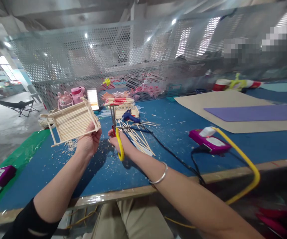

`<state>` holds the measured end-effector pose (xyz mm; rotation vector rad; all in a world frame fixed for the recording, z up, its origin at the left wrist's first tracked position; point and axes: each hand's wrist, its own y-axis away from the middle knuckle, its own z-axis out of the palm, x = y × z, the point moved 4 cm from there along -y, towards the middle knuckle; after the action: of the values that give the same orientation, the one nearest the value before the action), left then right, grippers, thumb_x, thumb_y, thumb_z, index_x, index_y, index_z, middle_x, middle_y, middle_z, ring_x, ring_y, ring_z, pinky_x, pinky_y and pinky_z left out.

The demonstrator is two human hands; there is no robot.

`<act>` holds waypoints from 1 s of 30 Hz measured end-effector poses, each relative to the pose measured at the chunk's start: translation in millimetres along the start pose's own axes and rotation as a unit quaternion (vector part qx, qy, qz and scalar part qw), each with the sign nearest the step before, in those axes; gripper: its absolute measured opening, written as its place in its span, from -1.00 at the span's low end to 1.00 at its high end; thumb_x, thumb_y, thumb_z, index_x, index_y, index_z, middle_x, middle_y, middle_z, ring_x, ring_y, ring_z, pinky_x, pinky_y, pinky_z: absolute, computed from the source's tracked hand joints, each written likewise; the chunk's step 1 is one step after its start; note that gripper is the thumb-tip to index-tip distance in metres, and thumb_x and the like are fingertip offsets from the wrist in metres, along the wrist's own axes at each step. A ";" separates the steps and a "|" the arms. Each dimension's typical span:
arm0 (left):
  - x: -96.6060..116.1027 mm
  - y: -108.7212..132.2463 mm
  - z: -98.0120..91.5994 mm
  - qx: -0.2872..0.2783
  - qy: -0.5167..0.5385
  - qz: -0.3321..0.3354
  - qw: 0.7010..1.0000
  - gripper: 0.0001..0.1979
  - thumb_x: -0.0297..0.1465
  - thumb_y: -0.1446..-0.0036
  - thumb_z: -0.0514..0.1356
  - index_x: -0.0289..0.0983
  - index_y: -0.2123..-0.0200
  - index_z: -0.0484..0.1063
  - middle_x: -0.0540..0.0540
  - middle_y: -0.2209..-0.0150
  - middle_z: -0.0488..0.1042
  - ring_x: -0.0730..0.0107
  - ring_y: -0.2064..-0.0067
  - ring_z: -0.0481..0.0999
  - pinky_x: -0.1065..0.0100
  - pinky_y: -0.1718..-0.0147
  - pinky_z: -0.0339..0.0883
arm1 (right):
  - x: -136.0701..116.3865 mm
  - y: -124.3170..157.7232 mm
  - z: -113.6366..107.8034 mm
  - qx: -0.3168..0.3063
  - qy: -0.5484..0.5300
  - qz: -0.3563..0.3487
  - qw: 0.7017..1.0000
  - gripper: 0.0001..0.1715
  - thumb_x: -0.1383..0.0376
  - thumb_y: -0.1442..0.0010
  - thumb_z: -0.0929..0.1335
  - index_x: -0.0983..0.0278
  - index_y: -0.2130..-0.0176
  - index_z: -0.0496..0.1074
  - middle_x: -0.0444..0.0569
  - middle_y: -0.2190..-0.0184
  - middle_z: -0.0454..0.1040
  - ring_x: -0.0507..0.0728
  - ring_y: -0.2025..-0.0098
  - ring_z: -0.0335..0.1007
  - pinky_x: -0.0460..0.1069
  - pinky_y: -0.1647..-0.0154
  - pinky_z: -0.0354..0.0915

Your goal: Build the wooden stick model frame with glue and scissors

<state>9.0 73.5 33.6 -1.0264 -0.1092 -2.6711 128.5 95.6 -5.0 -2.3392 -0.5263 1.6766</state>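
Note:
My left hand [88,141] grips the right end of a small frame built of thin wooden sticks [71,121], holding it tilted above the table. Yellow-handled scissors [119,144] are in my right hand [115,139], their blades pointing up and away from me. Part of the right hand's fingers is hidden behind the handle. Just beyond that hand, loose wooden sticks [140,141] lie spread on the blue table [103,179]. A blue hot glue gun [131,116] rests behind them, near a flat stick piece [120,112].
A purple power strip [214,142] with a white plug and yellow cable [245,159] sits at the right. The black cord [168,152] crosses the table. Purple sheet [253,113] lies on beige board [193,103]. A perforated screen [118,56] stands behind pink bottle [77,95].

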 end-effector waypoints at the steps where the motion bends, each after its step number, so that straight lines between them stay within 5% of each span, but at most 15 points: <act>1: 0.1 0.4 0.4 0.001 0.004 0.000 1.000 -0.94 -0.54 0.09 0.26 -0.31 0.53 0.45 0.09 0.59 0.44 0.68 0.61 0.40 0.62 0.55 0.37 | -1.1 1.5 2.2 -0.015 0.007 -0.005 1.000 -0.77 0.45 0.15 0.26 0.25 0.37 0.25 -0.14 0.43 0.34 0.01 0.43 0.28 -0.10 0.41 0.22; 6: -0.8 2.9 3.9 -0.010 0.024 0.002 1.000 -0.92 -0.54 0.07 0.24 -0.30 0.55 0.43 0.08 0.58 0.47 0.65 0.58 0.44 0.63 0.54 0.37 | -19.1 13.5 4.0 -0.079 0.144 -0.018 0.986 -0.62 0.43 0.16 0.30 0.24 0.26 0.18 -0.03 0.26 0.30 0.11 0.21 0.25 0.03 0.19 0.23; 17: -5.2 6.6 4.1 -0.061 -0.002 -0.004 0.998 -0.95 -0.48 0.06 0.25 -0.28 0.53 0.45 0.06 0.56 0.48 0.60 0.52 0.47 0.59 0.48 0.39 | -38.7 20.7 -5.0 -0.047 0.205 -0.067 0.975 -0.56 0.45 0.13 0.27 0.24 0.20 0.12 0.05 0.15 0.24 0.19 0.06 0.16 0.12 0.03 0.16; 30: -9.0 17.1 9.3 -0.068 0.013 -0.017 0.997 -0.93 -0.49 0.09 0.27 -0.26 0.56 0.45 0.07 0.55 0.51 0.59 0.50 0.49 0.64 0.51 0.35 | -48.8 24.3 -12.5 0.011 0.214 -0.067 0.975 -0.69 0.45 0.14 0.25 0.26 0.31 0.12 0.00 0.38 0.30 0.15 0.34 0.23 0.02 0.32 0.18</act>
<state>26.2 60.8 34.0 -1.0387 0.0609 -2.7539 130.3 54.0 32.3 -2.4818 -0.5567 1.0688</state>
